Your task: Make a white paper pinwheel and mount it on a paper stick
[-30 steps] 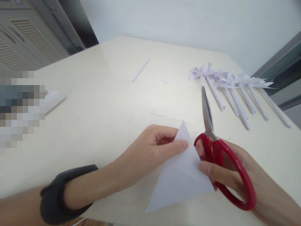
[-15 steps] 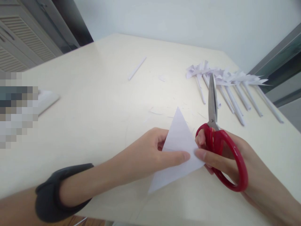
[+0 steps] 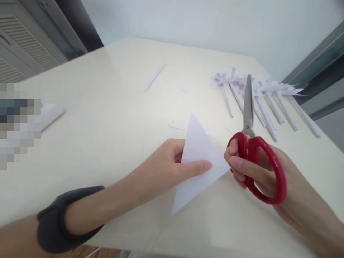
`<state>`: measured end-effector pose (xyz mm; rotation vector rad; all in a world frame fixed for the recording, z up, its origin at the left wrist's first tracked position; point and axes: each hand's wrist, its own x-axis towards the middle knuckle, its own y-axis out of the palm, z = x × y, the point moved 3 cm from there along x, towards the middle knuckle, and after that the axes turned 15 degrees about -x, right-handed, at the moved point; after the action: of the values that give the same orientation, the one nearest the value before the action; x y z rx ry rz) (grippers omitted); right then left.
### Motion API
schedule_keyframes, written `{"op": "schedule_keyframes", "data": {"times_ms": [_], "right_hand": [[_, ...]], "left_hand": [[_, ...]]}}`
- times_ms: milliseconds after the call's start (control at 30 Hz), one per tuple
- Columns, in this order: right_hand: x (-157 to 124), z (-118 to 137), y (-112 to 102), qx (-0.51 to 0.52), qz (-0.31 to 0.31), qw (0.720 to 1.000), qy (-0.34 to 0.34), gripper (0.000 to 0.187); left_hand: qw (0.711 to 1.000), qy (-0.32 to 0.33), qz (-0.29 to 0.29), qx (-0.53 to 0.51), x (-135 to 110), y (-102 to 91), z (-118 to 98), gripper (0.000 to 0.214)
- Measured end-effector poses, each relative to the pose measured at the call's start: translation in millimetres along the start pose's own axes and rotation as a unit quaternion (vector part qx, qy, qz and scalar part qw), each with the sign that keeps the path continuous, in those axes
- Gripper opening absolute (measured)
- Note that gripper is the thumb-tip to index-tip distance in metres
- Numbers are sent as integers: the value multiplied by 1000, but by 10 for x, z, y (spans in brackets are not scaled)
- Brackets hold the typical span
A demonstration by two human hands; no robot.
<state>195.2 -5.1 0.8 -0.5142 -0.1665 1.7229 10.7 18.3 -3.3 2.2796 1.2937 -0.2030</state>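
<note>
My left hand grips a folded white sheet of paper, thumb on top and the other fingers hidden behind it. The paper has a triangle shape, with one corner pointing away from me and another toward my right hand. My right hand is closed around red-handled scissors, whose metal blades are together and point up and away. Fingertips of the right hand are at the paper's right corner; whether they pinch it I cannot tell.
White paper pinwheels on rolled sticks lie in a row at the back right. A single paper roll lies at the back. Thin paper scraps are scattered on the white table. A blurred-out item is at the left edge.
The paper has turned slightly, its top corner shifting left and up. My right hand and the scissors have moved a little up and right, the thumb sliding off the paper's face toward its corner.
</note>
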Motion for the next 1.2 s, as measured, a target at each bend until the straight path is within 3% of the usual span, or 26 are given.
{"op": "schedule_keyframes", "data": {"times_ms": [267,400,600,767,1000,1133,1200], "right_hand": [[7,16,-35,-4,6,1000,-6,16],[6,33,-24,-14,23,1000,0,13],[-1,69,-28,-22,4,1000,-18,11],[-29,83,-40,-26,-16,999,-23,11],[-31,109,-24,-17,-24,999,-29,12],[-22,82,-31,4,-22,999,-31,12],[-25,50,-32,38,-3,999,-37,16]], "left_hand": [[999,27,8,-19,-5,-1,11,10],[1000,11,-5,5,0,-19,10,10],[1000,-16,1,7,-15,33,-24,16],[1000,21,-17,-13,-27,63,-35,19],[999,-7,-11,46,-38,62,-60,24],[997,44,-47,41,-42,-23,-20,43],[994,89,-67,16,-52,-74,3,40]]}}
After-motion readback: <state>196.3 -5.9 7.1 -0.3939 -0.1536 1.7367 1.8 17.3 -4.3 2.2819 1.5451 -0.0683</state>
